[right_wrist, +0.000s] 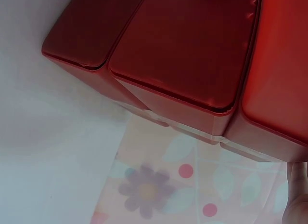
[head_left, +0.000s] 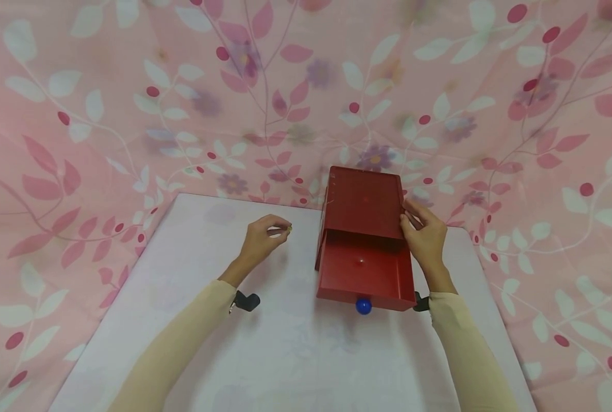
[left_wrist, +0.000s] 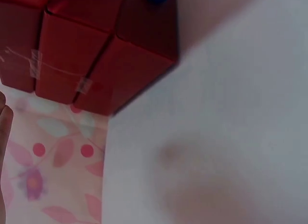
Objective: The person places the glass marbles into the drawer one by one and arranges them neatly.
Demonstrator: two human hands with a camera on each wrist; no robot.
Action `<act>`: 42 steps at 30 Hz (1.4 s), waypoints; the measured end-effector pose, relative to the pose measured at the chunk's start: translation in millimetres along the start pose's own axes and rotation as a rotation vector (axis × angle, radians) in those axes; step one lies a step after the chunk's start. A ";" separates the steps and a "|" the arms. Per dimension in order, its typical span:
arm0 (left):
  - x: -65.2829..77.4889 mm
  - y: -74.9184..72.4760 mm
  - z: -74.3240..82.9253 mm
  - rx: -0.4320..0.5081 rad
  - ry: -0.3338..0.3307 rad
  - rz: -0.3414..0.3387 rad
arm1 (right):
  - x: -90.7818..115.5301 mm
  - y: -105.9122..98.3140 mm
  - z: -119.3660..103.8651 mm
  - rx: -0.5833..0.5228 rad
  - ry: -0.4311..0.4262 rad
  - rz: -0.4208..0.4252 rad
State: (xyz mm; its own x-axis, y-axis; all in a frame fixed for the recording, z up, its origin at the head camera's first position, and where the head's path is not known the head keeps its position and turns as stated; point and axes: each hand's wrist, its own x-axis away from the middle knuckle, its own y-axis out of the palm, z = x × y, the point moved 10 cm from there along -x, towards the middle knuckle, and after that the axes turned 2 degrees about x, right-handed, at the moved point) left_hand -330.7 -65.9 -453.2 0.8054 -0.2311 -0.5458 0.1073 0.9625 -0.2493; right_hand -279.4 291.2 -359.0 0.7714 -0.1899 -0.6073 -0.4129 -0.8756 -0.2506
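A red drawer cabinet (head_left: pixel 366 203) stands right of centre on the white table. Its top drawer (head_left: pixel 359 272), with a blue round knob (head_left: pixel 363 306), is pulled out, and its inside shows no contents. Left of the cabinet my left hand (head_left: pixel 260 237) is raised over the table. Between thumb and fingertips it pinches a tiny yellowish thing (head_left: pixel 289 228), too small to make out. My right hand (head_left: pixel 425 234) touches the cabinet's right side near the top with its fingers and thumb. The right wrist view catches part of that hand (right_wrist: pixel 297 195) against the cabinet's side.
Lower drawers (right_wrist: pixel 178 50) under the top one are pushed in. Clear tape strips (left_wrist: pixel 35 64) run along the cabinet's side. A pink floral cloth (head_left: pixel 264 103) hangs behind and around the white table (head_left: pixel 295 355). Black wrist mounts (head_left: pixel 246 300) show at the sleeves.
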 end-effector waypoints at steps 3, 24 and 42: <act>-2.8 4.5 25.1 0.026 0.035 -0.011 | 0.2 0.2 0.6 -0.003 0.004 0.000; -12.2 45.0 87.9 0.117 0.202 -0.117 | 1.0 -0.6 1.0 -0.019 0.004 0.011; -3.2 84.3 132.6 0.099 0.254 -0.219 | 0.0 0.2 0.0 -0.018 0.001 0.007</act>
State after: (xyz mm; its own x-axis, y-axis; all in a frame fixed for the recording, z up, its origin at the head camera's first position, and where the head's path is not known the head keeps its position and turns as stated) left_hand -246.9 34.9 -366.4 0.5871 -0.4501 -0.6728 0.3278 0.8922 -0.3108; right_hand -279.5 291.0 -359.1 0.7689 -0.1965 -0.6085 -0.4095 -0.8822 -0.2326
